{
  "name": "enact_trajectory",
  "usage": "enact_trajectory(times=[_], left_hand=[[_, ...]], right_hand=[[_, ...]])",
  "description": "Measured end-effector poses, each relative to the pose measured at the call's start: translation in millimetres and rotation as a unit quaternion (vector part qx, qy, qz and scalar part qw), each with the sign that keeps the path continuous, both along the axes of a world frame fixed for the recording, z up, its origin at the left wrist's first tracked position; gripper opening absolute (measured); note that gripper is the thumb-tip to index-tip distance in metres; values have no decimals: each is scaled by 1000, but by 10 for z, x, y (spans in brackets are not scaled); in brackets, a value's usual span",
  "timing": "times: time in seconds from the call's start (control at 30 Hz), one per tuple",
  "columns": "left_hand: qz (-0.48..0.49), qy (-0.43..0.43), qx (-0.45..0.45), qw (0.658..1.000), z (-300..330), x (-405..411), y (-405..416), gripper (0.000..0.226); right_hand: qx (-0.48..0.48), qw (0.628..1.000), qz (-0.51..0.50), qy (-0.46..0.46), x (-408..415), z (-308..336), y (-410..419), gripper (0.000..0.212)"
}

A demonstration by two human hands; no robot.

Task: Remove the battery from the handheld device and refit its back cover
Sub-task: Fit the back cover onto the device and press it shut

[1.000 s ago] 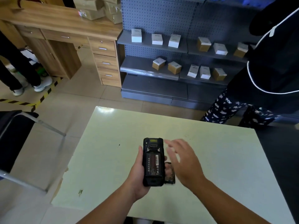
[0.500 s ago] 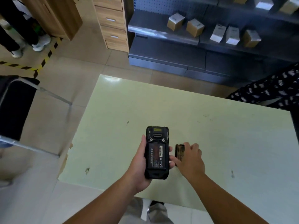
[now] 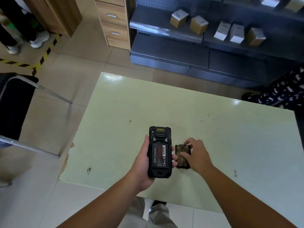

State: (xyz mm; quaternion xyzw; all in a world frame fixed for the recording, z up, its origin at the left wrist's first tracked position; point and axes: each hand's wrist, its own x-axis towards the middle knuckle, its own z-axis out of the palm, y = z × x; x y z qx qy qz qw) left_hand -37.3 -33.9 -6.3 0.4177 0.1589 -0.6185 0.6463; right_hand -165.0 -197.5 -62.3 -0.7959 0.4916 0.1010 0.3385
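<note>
left hand grips the handheld device, battery exposed; at its 3 o'clock, right hand fingers pinch the back cover on the table.

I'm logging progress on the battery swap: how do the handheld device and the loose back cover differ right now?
The handheld device is held up in the left hand, while the back cover lies on the table under the right hand. The device is longer than the cover. The device shows its labelled battery still seated; the cover shows a mottled brownish face. Both are dark, rectangular and lie lengthwise, side by side.
</note>
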Motion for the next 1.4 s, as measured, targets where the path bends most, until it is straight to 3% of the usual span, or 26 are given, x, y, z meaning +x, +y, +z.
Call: enact_trajectory(times=[0.1,0.2,0.33,0.43,0.7,1.4], left_hand=[[2,-9,15,1000,31,-1,47,84],[20,-13,21,1000,148,-20,88,85],[49,-9,15,999,370,-72,-6,84],[41,-18,-15,999,579,-152,-158,84],[18,-64,-79,995,868,-310,-442,74],[27,-40,-71,996,841,-445,-414,73]], right_hand=[[34,998,53,-32,-30,225,-67,20],[23,992,31,-122,42,709,-160,20],[39,952,-3,-303,223,1516,-305,20],[82,924,28,-373,251,1955,-208,27],[92,910,64,-400,77,2085,47,23],[147,896,60,-415,-205,2049,105,21]])
